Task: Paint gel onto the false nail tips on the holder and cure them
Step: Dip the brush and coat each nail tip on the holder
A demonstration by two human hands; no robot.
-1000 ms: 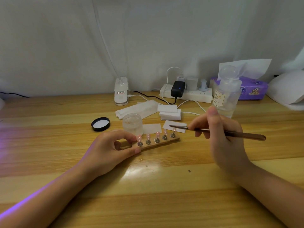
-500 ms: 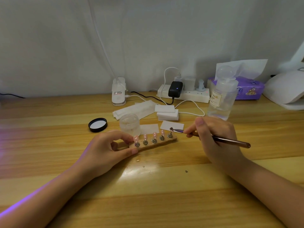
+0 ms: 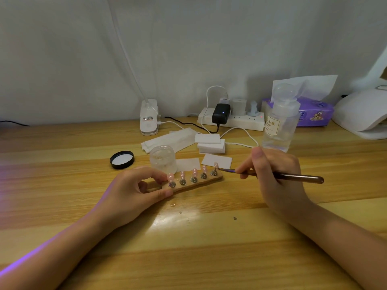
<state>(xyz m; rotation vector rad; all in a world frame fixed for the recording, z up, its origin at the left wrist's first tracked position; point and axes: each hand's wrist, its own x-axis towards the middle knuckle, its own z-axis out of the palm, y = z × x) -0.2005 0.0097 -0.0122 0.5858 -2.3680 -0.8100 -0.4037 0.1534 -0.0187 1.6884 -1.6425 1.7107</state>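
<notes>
Five pink tips (image 3: 194, 172) stand in a row on metal posts along a wooden holder (image 3: 194, 183), which lies on the desk (image 3: 188, 237) just in front of an open gel jar (image 3: 163, 158); the jar's black lid (image 3: 122, 159) lies apart to its left. Head view: the left hand (image 3: 134, 193) pinches the holder's left end between thumb and curled fingers, steadying it. The right hand (image 3: 278, 176) grips a brush (image 3: 293, 176) like a pen, fingers closed round the shaft, its bristle end touching or just beside the rightmost tip (image 3: 215, 164); contact cannot be told for certain. The step in hand appears to be painting gel on that end tip. The next move calls for a light, even stroke along it, then the neighbouring tips; curing would follow, probably at the white lamp (image 3: 364, 114) at far right.
</notes>
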